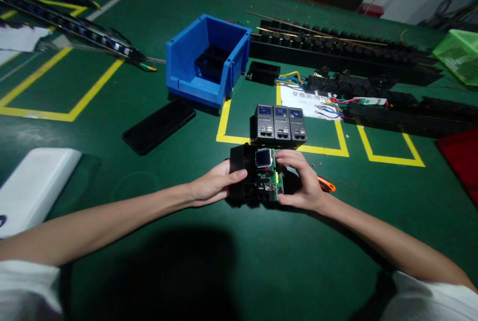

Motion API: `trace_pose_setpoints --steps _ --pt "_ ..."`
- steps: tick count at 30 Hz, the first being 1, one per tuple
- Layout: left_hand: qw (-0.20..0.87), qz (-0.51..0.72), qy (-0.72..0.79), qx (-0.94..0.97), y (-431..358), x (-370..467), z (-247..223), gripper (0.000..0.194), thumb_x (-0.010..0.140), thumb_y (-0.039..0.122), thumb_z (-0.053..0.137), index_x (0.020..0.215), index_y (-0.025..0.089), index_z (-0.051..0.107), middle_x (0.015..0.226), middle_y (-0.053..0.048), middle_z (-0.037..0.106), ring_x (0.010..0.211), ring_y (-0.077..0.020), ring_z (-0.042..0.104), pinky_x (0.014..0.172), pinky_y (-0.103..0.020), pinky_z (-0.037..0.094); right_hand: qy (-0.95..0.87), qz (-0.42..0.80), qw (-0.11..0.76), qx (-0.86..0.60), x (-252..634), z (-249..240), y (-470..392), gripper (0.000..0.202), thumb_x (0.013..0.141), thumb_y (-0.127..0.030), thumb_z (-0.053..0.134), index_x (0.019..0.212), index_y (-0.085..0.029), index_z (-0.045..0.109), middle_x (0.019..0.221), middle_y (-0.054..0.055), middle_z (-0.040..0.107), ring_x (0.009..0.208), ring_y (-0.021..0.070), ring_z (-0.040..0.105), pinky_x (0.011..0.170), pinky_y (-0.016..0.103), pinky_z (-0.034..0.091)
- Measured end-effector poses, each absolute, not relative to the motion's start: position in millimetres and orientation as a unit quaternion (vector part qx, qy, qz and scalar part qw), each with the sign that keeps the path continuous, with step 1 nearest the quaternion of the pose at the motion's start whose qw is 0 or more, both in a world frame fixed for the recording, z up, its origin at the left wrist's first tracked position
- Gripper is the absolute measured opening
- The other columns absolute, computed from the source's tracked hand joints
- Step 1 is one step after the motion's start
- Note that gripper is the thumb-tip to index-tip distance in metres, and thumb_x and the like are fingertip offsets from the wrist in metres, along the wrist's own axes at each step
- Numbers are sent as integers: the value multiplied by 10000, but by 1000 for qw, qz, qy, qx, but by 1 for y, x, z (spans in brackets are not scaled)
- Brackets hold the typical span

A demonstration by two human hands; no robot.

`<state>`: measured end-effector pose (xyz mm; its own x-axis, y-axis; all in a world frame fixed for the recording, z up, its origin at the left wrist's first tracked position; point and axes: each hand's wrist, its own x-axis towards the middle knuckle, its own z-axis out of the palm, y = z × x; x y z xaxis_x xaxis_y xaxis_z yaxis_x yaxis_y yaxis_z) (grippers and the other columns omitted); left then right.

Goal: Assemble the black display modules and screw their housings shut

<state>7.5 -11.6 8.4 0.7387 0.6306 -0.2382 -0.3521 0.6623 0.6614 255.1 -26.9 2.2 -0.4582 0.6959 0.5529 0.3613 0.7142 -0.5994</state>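
My left hand [214, 181] is closed round a black plastic housing [239, 161], thumb on its near face. Between thumb and fingers, my right hand [300, 181] grips the edges of a green circuit board [278, 179], which carries a small square screen [263, 158]. Board and housing are side by side and seem to touch; whether the board sits partly inside I cannot tell. Just beyond my hands stand three grey modules [274, 124] with small screens and sockets, in a row. An orange-and-black tool handle [326, 184] shows beside my right wrist, partly hidden.
A blue bin [201, 89] with black parts inside stands behind a black phone [159, 127]. At the left lies a white box-like object [41, 186]. Long black strips with wires [358, 87] run across the back right, near a green basket [457, 57] and a red object [461, 157].
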Motion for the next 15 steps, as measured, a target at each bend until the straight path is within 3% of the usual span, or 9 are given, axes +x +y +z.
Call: trace_pose_setpoints --steps 9,15 --pt "883 264 220 319 -11 8 9 474 811 236 726 1248 157 560 1045 -104 708 869 -184 692 814 -302 549 -824 156 424 -342 255 5 -31 752 617 -465 850 1255 -305 485 1264 106 562 1134 331 574 916 536 497" --pt "878 265 228 327 -12 7 9 499 822 221 713 1287 166 541 1218 -149 662 1057 -243 669 897 -343 539 -811 127 470 -325 247 10 -34 755 579 -450 884 1211 -294 503 1248 113 563 1095 326 593 876 522 521"
